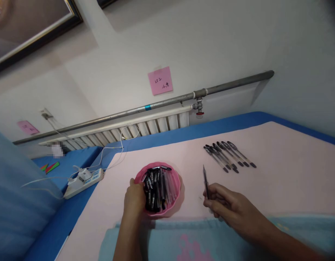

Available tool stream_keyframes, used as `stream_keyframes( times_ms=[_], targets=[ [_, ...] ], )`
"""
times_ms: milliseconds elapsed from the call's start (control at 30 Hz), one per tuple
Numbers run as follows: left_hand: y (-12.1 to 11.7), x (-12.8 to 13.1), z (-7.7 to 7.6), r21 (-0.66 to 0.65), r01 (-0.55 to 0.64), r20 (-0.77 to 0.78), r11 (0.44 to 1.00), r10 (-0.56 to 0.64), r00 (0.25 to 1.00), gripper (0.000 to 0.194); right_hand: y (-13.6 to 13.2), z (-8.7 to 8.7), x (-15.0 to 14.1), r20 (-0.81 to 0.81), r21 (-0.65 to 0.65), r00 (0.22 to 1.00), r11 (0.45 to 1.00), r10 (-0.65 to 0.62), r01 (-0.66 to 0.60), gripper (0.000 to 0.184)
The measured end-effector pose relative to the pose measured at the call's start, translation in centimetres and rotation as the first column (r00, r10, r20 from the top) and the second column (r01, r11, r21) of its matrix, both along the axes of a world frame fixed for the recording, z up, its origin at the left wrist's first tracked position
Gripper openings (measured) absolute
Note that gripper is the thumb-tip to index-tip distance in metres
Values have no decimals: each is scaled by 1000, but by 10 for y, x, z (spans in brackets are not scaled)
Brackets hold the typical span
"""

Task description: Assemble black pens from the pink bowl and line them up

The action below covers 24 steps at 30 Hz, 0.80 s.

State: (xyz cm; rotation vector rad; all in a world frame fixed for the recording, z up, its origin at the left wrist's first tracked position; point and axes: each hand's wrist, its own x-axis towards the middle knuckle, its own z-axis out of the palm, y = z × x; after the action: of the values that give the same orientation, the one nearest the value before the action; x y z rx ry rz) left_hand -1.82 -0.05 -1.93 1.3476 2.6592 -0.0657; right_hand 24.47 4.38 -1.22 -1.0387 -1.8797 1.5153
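A pink bowl [176, 181] full of black and clear pens [158, 188] sits on the pink table cover. My left hand [133, 199] reaches into its left side, fingers curled among the pens. To the right, my right hand [227, 206] grips a single black pen [205, 180] that points upward. Beyond it, several capped black pens [228, 156] lie side by side in a row on the cover.
The pink cover [278, 181] lies over a blue table [211, 128] against a white wall with a radiator [145, 127] and a grey pipe. A white power strip [83, 180] with cables sits at the left edge. A light blue cloth [170, 239] lies near me.
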Motion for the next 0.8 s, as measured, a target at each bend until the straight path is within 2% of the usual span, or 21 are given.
stream_keyframes(
  times_ms=[167,267,333,400,433,467,533,600,667,800],
  targets=[
    [-1,-4,-1,9,10,13,1000,-10,1000,31,0,0,1,2,21,1000,1000,-3,3,11],
    [-5,-7,3,48,12,-3,999,-12,1000,24,2,-1,1,-14,14,1000,1000,-9,9,10],
    [-7,-7,6,213,10,24,977,-15,1000,17,2,-1,1,-23,9,1000,1000,-17,17,9],
    [-8,-4,9,436,-24,207,900,-74,975,12,3,-1,1,-22,7,999,1000,-25,25,9],
    [-9,0,10,520,-71,352,851,-138,926,12,3,-1,1,-20,6,999,1000,-28,28,9],
    [-9,4,11,561,-131,500,817,-209,840,12,3,-1,1,-19,6,999,1000,-30,30,8],
    [-9,13,13,570,-238,710,786,-325,625,14,3,-1,1,-23,3,999,999,-32,32,8],
    [-9,23,14,559,-300,788,773,-382,483,16,3,0,1,-43,-10,998,999,-35,35,8],
    [-9,32,16,538,-342,827,771,-405,390,20,2,2,1,-75,-59,996,997,-46,42,9],
    [-9,53,17,433,-370,901,822,-399,169,25,1,4,1,-245,-219,963,974,-111,57,16]
  ],
)
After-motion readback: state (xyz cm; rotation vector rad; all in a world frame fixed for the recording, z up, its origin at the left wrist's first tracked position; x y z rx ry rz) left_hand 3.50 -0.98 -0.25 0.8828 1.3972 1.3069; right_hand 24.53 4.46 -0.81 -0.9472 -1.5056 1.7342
